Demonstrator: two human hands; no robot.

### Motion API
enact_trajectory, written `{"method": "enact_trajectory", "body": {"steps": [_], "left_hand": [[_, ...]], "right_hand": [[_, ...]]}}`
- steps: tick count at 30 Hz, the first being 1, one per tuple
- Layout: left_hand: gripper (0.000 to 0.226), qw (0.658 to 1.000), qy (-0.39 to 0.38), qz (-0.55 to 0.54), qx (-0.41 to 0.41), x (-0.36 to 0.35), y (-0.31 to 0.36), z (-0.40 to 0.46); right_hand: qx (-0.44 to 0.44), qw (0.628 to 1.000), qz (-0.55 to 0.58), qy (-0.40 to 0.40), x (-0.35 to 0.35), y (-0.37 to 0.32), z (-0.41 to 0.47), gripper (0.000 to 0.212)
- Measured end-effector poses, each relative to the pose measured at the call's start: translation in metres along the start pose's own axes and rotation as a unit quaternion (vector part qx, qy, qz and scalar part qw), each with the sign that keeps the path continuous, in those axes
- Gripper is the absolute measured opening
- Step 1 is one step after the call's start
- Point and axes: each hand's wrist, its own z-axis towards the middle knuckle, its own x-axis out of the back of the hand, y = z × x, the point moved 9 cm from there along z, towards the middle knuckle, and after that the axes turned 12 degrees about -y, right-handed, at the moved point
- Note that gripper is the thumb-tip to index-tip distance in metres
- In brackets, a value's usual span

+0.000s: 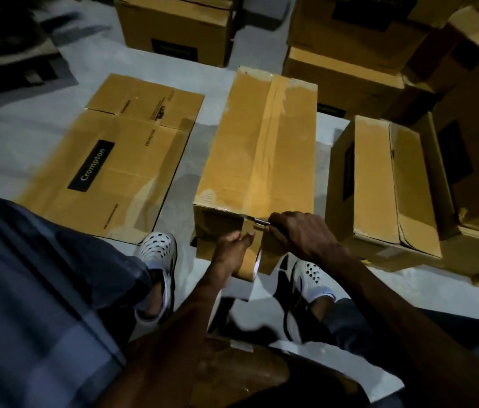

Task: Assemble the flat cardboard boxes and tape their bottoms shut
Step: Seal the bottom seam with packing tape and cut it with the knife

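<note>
Right hand [303,234] grips a small blade [261,221] at the box's near top edge; left hand [233,248] grips the tape roll [251,267], thumb on the strip. Likely cutting tape: keep the strip taut, slice away from the thumb. The box [250,148] sits centre floor, seam taped. Flat box [108,160] just left, taped box [385,187] near right: tight sides, feet close beneath.

both forearms are reaching forward and down toward the near end of the taped box [257,148]. the left hand [229,250] is curling around a tape roll [248,265] just below that end, thumb on top. the right hand [301,234] is gripping a small blade [261,221] at the box's near edge, knuckles up.
</note>
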Motion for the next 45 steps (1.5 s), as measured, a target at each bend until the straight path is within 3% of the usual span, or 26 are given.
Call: {"method": "enact_trajectory", "body": {"steps": [11,18,29,34,41,45], "left_hand": [[0.03,1.0,-0.006,0.023,0.014,0.002,-0.006,-0.008],[0.051,1.0,-0.007,0.011,0.024,0.002,-0.006,-0.01],[0.035,1.0,-0.002,-0.001,0.032,0.0,-0.004,-0.015],[0.045,0.997,0.011,-0.035,0.061,0.002,-0.013,-0.017],[0.026,0.993,0.023,0.009,0.111,0.013,-0.026,-0.021],[0.026,0.99,0.046,0.055,0.122,0.027,-0.031,-0.021]], "right_hand": [[0.022,0.996,-0.084,-0.032,-0.002,-0.021,0.003,0.034],[0.025,0.996,-0.089,-0.012,0.002,-0.011,-0.012,0.035],[0.006,0.992,-0.123,-0.008,-0.004,-0.029,-0.017,0.028],[0.0,0.992,-0.123,-0.012,-0.009,-0.032,-0.014,0.029],[-0.03,0.985,-0.161,-0.06,-0.015,-0.014,-0.021,0.026],[0.007,0.991,-0.124,-0.043,-0.014,-0.007,-0.024,0.029]]}}
